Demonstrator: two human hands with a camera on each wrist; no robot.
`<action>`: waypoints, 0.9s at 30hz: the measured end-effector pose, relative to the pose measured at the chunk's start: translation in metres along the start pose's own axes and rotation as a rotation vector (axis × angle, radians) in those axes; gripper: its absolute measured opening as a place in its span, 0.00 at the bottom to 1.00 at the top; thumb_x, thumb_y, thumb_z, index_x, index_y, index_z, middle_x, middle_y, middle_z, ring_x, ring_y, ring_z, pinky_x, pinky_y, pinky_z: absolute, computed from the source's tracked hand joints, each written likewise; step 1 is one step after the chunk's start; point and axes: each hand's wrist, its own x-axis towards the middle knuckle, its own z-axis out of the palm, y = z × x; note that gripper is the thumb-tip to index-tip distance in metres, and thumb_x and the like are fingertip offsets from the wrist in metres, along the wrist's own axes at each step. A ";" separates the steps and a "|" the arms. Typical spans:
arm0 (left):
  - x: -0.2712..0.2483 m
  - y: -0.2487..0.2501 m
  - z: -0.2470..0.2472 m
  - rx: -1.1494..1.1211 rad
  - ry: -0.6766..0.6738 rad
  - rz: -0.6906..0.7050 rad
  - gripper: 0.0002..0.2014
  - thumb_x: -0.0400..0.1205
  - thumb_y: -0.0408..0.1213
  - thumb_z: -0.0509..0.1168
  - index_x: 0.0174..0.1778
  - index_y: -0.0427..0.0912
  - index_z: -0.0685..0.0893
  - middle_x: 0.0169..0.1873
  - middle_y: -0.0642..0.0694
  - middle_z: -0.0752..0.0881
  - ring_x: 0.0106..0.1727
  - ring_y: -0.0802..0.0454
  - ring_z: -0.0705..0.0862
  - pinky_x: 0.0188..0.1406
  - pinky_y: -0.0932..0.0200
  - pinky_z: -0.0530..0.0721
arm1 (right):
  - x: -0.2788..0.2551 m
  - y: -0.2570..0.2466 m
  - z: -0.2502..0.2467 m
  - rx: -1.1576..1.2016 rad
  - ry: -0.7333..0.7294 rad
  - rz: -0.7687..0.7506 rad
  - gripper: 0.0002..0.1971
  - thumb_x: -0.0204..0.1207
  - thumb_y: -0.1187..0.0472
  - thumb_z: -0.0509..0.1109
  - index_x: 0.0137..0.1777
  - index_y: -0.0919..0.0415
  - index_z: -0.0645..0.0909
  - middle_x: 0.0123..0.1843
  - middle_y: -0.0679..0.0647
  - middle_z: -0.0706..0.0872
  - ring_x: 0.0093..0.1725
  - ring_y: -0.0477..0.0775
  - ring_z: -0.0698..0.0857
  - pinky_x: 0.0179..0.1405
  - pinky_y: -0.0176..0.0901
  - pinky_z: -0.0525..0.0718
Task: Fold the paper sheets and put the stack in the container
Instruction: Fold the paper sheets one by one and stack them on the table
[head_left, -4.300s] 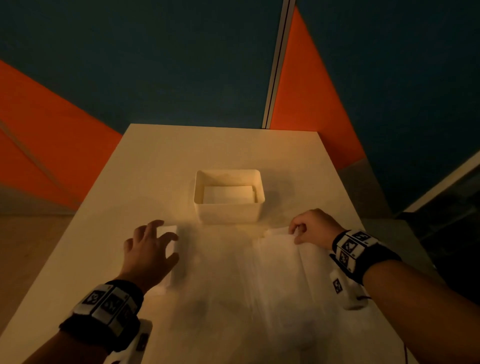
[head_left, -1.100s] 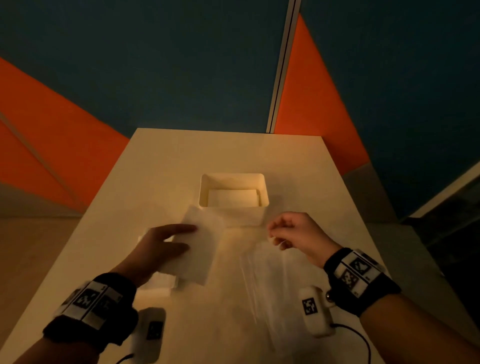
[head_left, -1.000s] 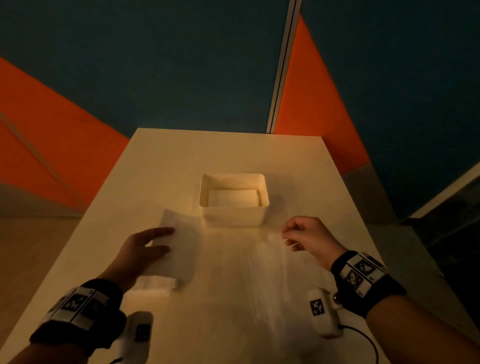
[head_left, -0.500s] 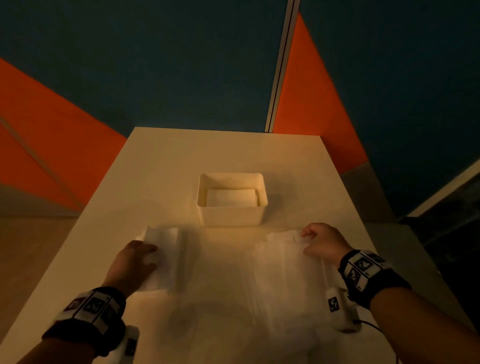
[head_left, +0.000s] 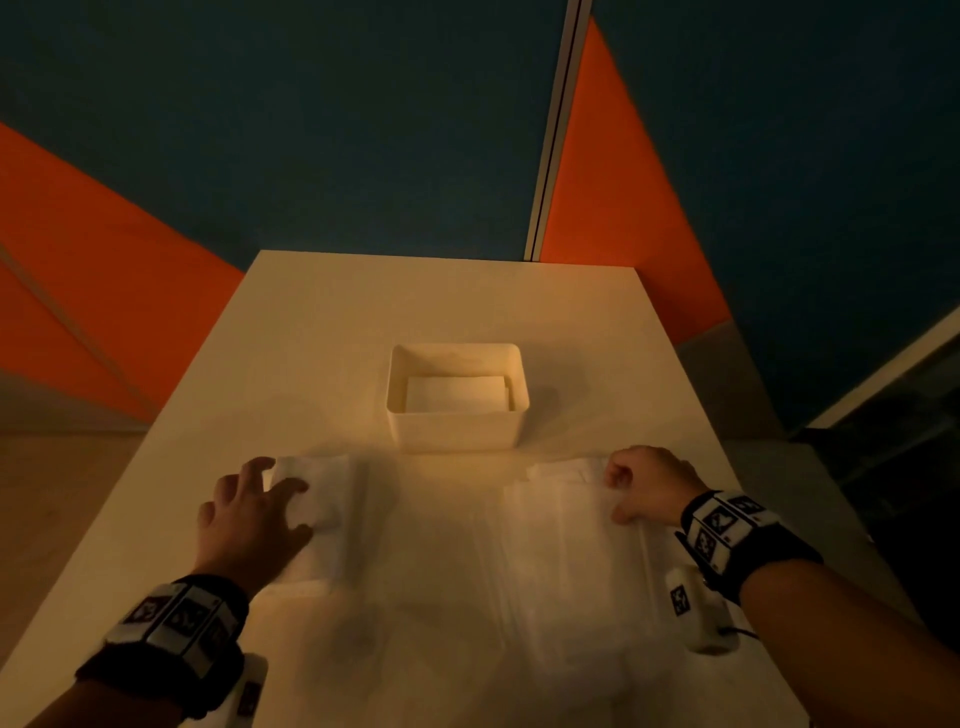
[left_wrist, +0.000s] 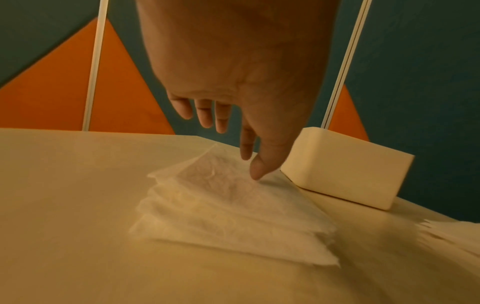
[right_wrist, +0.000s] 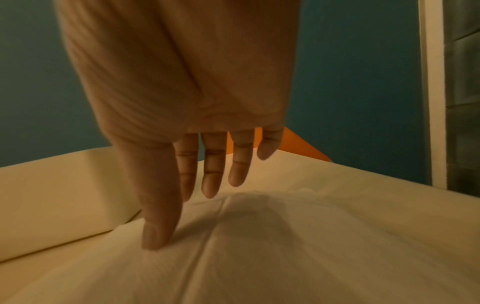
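Observation:
A stack of folded white paper sheets (head_left: 327, 499) (left_wrist: 228, 209) lies on the table to the left of the white container (head_left: 457, 431) (left_wrist: 345, 172). My left hand (head_left: 254, 514) (left_wrist: 246, 82) hovers over the stack with fingers spread, and its thumb tip touches the top sheet. A pile of flat, unfolded sheets (head_left: 566, 545) (right_wrist: 285, 257) lies to the right. My right hand (head_left: 644, 483) (right_wrist: 182, 102) is at the pile's far right corner, fingers pointing down, thumb pressing on the top sheet. A folded sheet (head_left: 454, 395) lies inside the container.
The cream table (head_left: 415, 301) reaches well beyond the container to its far edge. Orange and dark teal wall panels stand behind it. The table's left and right edges run close to my forearms.
My left hand carried a folded sheet from in front of the container to the left and laid it on the stack. My right hand moved right and down onto the flat pile's far corner.

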 end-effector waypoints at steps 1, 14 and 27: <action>0.000 0.002 -0.001 0.008 0.011 0.012 0.27 0.73 0.56 0.70 0.69 0.59 0.76 0.78 0.46 0.61 0.75 0.40 0.62 0.70 0.40 0.69 | -0.001 0.001 0.000 0.008 0.001 0.004 0.19 0.56 0.56 0.83 0.46 0.46 0.80 0.49 0.42 0.81 0.52 0.50 0.82 0.56 0.45 0.77; -0.004 0.031 -0.012 0.022 0.056 0.142 0.25 0.76 0.55 0.67 0.70 0.60 0.75 0.79 0.47 0.60 0.76 0.41 0.61 0.72 0.40 0.66 | -0.011 0.005 -0.004 0.041 0.030 -0.022 0.12 0.60 0.57 0.82 0.37 0.51 0.80 0.43 0.44 0.82 0.45 0.50 0.82 0.54 0.47 0.80; -0.009 0.069 -0.036 -0.480 -0.299 0.203 0.11 0.77 0.51 0.69 0.54 0.64 0.79 0.64 0.54 0.79 0.63 0.54 0.77 0.65 0.53 0.73 | -0.034 -0.040 -0.047 0.673 -0.058 -0.309 0.09 0.77 0.67 0.70 0.56 0.65 0.80 0.51 0.57 0.88 0.49 0.53 0.87 0.42 0.38 0.83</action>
